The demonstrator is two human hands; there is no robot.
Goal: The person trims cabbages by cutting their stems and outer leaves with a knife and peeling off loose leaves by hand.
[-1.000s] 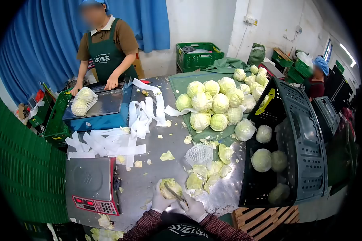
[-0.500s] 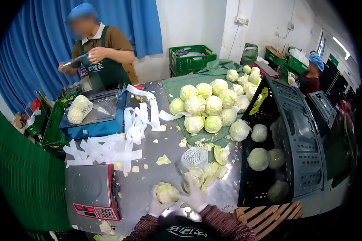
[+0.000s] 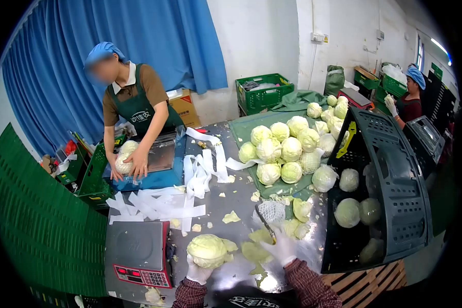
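Observation:
My left hand (image 3: 198, 271), in a white glove, is closed around a pale green cabbage (image 3: 207, 250) from below, with a loose leaf sticking out at its right side. To the right, my gloved right hand (image 3: 282, 247) grips a knife (image 3: 264, 219), its dark narrow blade pointing up and away from me. Under and beside that hand lie trimmed cabbage leaves (image 3: 254, 251). A white foam net (image 3: 271, 211) rests just beyond the blade, and another cut leaf piece (image 3: 302, 209) sits to its right.
Cabbages (image 3: 291, 149) are heaped on a green cloth. At right a dark crate (image 3: 395, 174) lies tipped, with wrapped cabbages inside. White strips (image 3: 154, 206) and a scale (image 3: 138, 251) are on the left. Across the table, a co-worker presses a netted cabbage (image 3: 124, 159) on a blue wrapping machine (image 3: 164, 177).
My hands have moved apart: the left carries the cabbage leftward, the right has drawn away with the knife. The co-worker's hands have come down onto the netted cabbage. The view has shifted.

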